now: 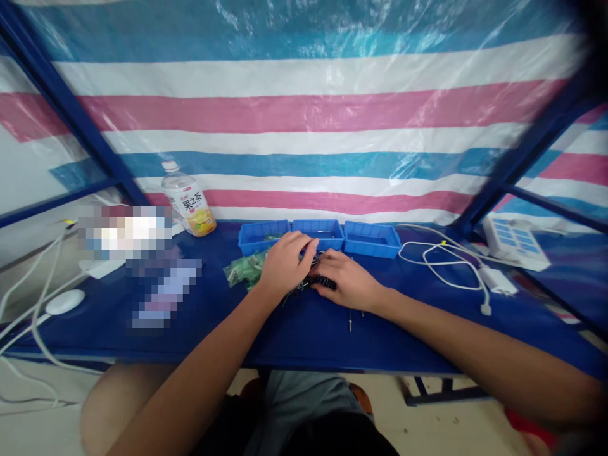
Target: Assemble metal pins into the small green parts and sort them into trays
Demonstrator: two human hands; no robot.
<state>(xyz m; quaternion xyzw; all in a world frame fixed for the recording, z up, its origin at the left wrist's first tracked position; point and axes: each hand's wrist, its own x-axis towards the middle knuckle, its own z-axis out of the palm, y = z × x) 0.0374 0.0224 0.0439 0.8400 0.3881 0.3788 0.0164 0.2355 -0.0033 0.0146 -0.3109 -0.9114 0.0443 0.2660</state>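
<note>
A small heap of black parts with thin metal leads [325,280] lies between my hands on the blue table. My left hand [286,261] arches over the heap's left side with bent fingers; what lies under them is hidden. From the right, my right hand [350,278] reaches into the heap, fingers curled round some of the black parts. Green pieces in clear wrapping [244,269] lie just left of my left hand. One loose part with a thin lead [350,325] rests in front of my right hand.
Behind my hands stand a left blue tray [251,240], a middle blue tray [335,240] and a right blue tray [373,240]. A drink bottle [192,206] stands back left. White cables [456,269], an adapter [498,280] and a power strip [515,240] lie right; a white mouse [65,302] lies left.
</note>
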